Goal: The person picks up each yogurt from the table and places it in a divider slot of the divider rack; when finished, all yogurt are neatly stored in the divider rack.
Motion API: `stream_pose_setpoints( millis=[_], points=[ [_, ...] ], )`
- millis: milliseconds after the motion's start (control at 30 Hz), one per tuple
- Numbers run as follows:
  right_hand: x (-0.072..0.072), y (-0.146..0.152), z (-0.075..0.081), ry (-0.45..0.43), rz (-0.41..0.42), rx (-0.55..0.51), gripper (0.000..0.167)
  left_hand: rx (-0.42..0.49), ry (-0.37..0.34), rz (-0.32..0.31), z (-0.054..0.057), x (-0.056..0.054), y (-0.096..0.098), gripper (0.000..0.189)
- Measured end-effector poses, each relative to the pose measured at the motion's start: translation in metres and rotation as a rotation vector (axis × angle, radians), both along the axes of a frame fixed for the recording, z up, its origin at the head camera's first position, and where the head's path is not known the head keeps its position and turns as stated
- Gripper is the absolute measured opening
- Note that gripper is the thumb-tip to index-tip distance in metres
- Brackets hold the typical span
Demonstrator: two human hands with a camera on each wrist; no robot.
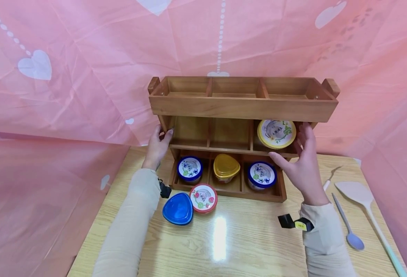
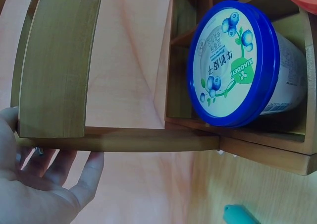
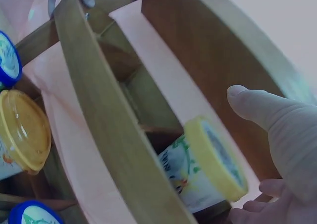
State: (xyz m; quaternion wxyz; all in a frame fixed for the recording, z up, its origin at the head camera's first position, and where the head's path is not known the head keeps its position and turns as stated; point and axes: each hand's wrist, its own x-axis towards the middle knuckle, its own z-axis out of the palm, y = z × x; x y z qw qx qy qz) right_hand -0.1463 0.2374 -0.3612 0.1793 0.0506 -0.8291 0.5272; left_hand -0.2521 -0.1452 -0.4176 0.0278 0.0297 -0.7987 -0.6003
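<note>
A three-tier wooden rack with divided compartments stands on the table. At its left end, my left hand grips the middle tier's edge and side post, fingers around the wood. My right hand is beside the middle tier's right end, thumb spread from the fingers. Just left of it, a tub with a yellow lid sits in the right compartment; the thumb is apart from it. In the bottom tier are two blue-lidded tubs and a tub with a yellow rounded-triangular lid.
In front of the rack, a tub with a red lid stands against a blue triangular-lidded container. On the right lie a pale spatula, a grey-blue spoon and a small pointed tool. A pink curtain hangs behind.
</note>
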Motion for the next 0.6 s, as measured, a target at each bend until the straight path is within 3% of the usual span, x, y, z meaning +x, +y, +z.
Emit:
stream_pose_setpoints(
  millis=[133, 333, 600],
  points=[
    [0.013, 0.0, -0.005, -0.011, 0.008, 0.022, 0.109, -0.002, 0.002, 0.002, 0.0, -0.001, 0.0, 0.042],
    [0.036, -0.016, -0.013, 0.043, 0.047, 0.053, 0.107, -0.008, -0.018, 0.003, 0.001, 0.0, 0.0, 0.045],
    [0.062, -0.039, -0.048, 0.043, 0.169, 0.064, 0.108, -0.009, -0.014, 0.001, 0.002, 0.001, 0.001, 0.045]
  ],
)
